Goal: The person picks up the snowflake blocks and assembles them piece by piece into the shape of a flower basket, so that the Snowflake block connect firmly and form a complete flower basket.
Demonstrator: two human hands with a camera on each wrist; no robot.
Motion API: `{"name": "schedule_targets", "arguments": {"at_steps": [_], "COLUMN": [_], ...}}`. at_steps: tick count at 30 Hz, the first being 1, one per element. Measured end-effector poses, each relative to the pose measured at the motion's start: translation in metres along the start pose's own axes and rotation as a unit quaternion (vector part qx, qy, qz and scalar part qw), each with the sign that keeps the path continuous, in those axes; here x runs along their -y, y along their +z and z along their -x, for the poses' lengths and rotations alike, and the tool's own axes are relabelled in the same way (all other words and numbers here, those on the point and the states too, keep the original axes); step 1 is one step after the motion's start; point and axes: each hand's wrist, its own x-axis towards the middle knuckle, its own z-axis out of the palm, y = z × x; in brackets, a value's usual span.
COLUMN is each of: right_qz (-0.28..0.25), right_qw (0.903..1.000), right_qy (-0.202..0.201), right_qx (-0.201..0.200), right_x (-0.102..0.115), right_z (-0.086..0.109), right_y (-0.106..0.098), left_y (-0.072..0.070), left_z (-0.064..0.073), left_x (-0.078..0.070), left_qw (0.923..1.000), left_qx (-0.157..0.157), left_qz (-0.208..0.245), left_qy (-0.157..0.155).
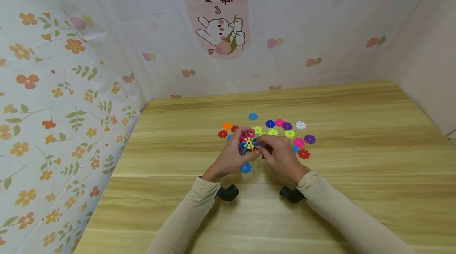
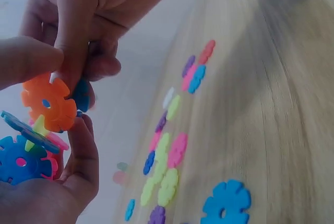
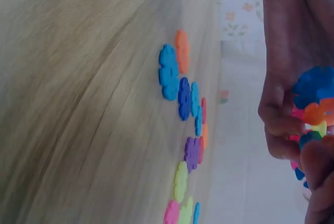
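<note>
Between left grip (image 1: 232,155) and right grip (image 1: 280,153), joined discs (image 1: 249,143)

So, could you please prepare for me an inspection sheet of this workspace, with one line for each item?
Surface: wood-grain tabletop.
Job's things: notched discs, many loose on the tabletop, others joined in a cluster held above it.
Clutter: nothing seen.
Hands: left hand holds the cluster; right hand pinches a blue disc at its side, whether joined is unclear.
Cables: none certain; a thin dark line at the head view's right edge is unidentifiable.
Surroundings: floral cloth at left, rabbit-print cloth behind.
</note>
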Motion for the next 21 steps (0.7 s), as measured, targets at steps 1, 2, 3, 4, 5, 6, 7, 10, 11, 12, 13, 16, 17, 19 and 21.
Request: {"name": "schedule_targets", "arguments": {"at_steps": [1, 2, 3, 4, 5, 6, 7, 10, 11, 12, 13, 16, 17, 19, 21], "right_qz": [-0.002, -0.002, -0.002, 0.000, 0.002, 0.007, 0.013, 0.028, 0.034, 0.038, 0.041, 0.041, 0.036, 0.023, 0.002], "right_qw": [1.0000, 1.0000, 1.0000, 1.0000, 0.9999, 0.9999, 0.9999, 0.9992, 0.9989, 0.9985, 0.9982, 0.9982, 0.9987, 0.9996, 0.9999], "right_qy": [0.001, 0.001, 0.003, 0.005, 0.007, 0.009, 0.011, 0.019, 0.020, 0.021, 0.023, 0.018, 0.013, 0.004, 0.001], "right_qx": [0.003, 0.006, 0.008, 0.008, 0.007, 0.004, 0.000, -0.020, -0.027, -0.033, -0.038, -0.039, -0.034, -0.015, 0.016], "right_x": [0.000, -0.001, -0.002, -0.002, -0.003, -0.004, -0.004, -0.005, -0.005, -0.005, -0.005, -0.005, -0.005, -0.005, -0.005], "right_z": [0.000, 0.001, 0.001, 0.002, 0.002, 0.002, 0.003, 0.005, 0.006, 0.006, 0.007, 0.008, 0.009, 0.011, 0.013], "right_y": [0.000, 0.001, 0.000, -0.001, -0.002, -0.003, -0.003, -0.003, -0.003, -0.003, -0.003, -0.002, -0.002, -0.003, -0.006], "left_y": [0.000, -0.001, -0.001, -0.001, -0.001, -0.001, -0.001, 0.001, 0.001, 0.002, 0.003, 0.006, 0.006, 0.007, 0.006], "left_z": [0.001, 0.002, 0.001, 0.001, 0.001, 0.001, 0.001, 0.001, 0.001, 0.000, 0.000, -0.001, -0.002, -0.002, -0.001], "left_x": [0.000, 0.001, 0.001, 0.001, 0.002, 0.002, 0.003, 0.005, 0.005, 0.005, 0.005, 0.005, 0.005, 0.006, 0.006], "left_qw": [1.0000, 1.0000, 1.0000, 0.9999, 0.9998, 0.9996, 0.9993, 0.9976, 0.9969, 0.9960, 0.9951, 0.9930, 0.9929, 0.9929, 0.9927], "left_qx": [-0.001, -0.002, -0.003, -0.007, -0.013, -0.018, -0.022, -0.029, -0.028, -0.025, -0.022, -0.021, -0.027, -0.043, -0.061], "left_qz": [-0.001, -0.003, -0.002, -0.003, -0.001, 0.006, 0.020, 0.056, 0.070, 0.083, 0.095, 0.115, 0.113, 0.105, 0.094], "left_qy": [0.001, -0.001, -0.003, -0.009, -0.014, -0.020, -0.025, -0.027, -0.023, -0.021, -0.018, -0.017, -0.021, -0.034, -0.046]}}
